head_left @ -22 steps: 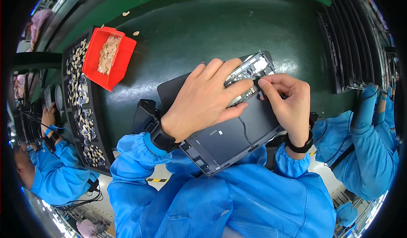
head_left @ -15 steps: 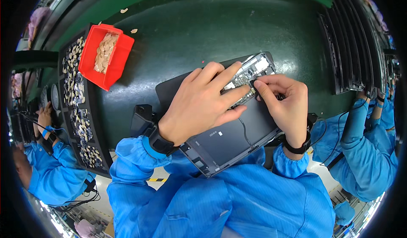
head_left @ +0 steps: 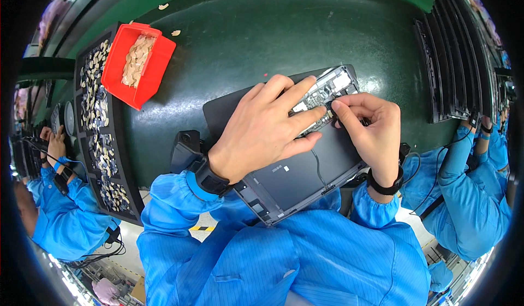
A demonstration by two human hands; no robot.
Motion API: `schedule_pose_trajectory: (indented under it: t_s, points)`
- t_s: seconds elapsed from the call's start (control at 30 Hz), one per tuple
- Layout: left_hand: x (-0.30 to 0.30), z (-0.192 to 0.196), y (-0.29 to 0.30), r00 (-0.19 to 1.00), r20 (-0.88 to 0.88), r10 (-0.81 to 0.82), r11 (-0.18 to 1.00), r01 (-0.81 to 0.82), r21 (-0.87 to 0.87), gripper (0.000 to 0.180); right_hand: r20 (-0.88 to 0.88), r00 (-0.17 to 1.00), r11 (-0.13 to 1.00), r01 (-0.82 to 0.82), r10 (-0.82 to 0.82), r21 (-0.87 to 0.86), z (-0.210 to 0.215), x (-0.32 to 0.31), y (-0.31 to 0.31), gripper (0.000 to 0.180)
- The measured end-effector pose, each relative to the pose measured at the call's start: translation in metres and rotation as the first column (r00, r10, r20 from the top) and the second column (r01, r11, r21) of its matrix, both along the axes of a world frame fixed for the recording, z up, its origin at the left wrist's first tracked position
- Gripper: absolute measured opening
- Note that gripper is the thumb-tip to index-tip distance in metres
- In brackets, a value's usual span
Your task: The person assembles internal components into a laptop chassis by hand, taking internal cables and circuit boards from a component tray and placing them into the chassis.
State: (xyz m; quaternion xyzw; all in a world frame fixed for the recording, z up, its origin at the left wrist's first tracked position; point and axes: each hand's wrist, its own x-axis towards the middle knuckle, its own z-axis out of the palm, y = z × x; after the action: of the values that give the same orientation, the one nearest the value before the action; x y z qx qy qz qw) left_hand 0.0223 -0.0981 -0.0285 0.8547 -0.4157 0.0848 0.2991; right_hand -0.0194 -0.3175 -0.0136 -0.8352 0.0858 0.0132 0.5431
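At the worktop's near edge, my left hand (head_left: 267, 129) lies flat, fingers spread, on an opened laptop chassis (head_left: 295, 169); my right hand (head_left: 371, 129) pinches at its circuit board (head_left: 327, 93).

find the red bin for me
In the head view, the red bin sits at upper left on the green table, beside the black parts tray, left of the left hand.
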Motion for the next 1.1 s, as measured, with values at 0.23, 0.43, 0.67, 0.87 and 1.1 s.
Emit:
schedule_pose_trajectory:
  t_s: [0.23, 0.43, 0.67, 0.87, 1.1]
  points:
    - [-0.0006, -0.0001, -0.0013, 1.0, 0.002, 0.005, 1.0, -0.005, 0.001, 0.036, -0.001, 1.0, 1.0, -0.004, 0.004, 0.012, 0.0019, -0.0001, -0.0007, 0.012]
    - [-0.0009, -0.0016, -0.0009, 1.0, 0.011, 0.006, 1.0, -0.006, -0.008, 0.036, -0.012, 1.0, 1.0, -0.005, 0.005, -0.015, 0.002, 0.0002, 0.001, 0.013]
    - [-0.0017, -0.0011, -0.0001, 1.0, 0.028, 0.006, 1.0, -0.006, 0.0, 0.037, -0.017, 0.998, 0.998, -0.061, 0.061, -0.009, -0.0012, 0.0026, -0.0053, 0.014]
    - [-0.0021, -0.0031, -0.0005, 1.0, 0.023, 0.01, 1.0, -0.01, -0.005, 0.037, -0.031, 0.995, 0.994, -0.095, 0.094, -0.044, 0.0018, 0.005, -0.0054, 0.013]
    - [-0.0025, -0.0012, -0.0015, 0.999, 0.032, 0.015, 1.0, -0.015, 0.008, 0.036, -0.019, 0.995, 0.993, -0.104, 0.103, -0.049, 0.0042, 0.0059, -0.004, 0.013]
